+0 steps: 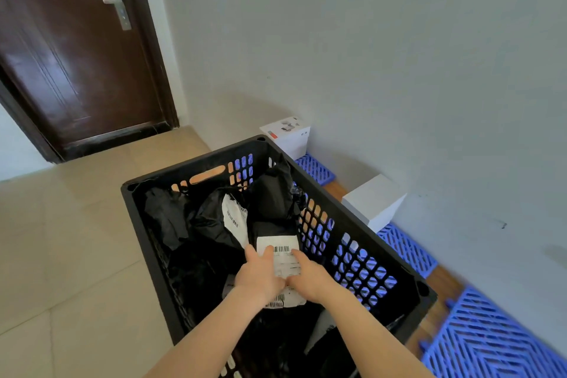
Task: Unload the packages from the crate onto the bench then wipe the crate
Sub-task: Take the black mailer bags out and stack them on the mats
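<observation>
Head view: I look down into a black perforated crate [362, 258] in the lower centre of the frame.
Package: a black mailer bag with a white barcode label [278, 244] lies on top of the pile inside the crate, near its right wall.
Left hand [260, 276]: my fingers lie nearly straight on the label's left part, touching it and not curled round it.
Right hand [310, 274]: my fingers rest on the label's right part, also uncurled; the thumbs meet at the middle.
Other packages: more black bags fill the crate, one with a white label [234, 218] just beyond my hands.
Right of frame: two white boxes [375, 202] sit on blue slatted panels [491, 344] along the wall.
Upper left: dark wooden door [76, 55].
</observation>
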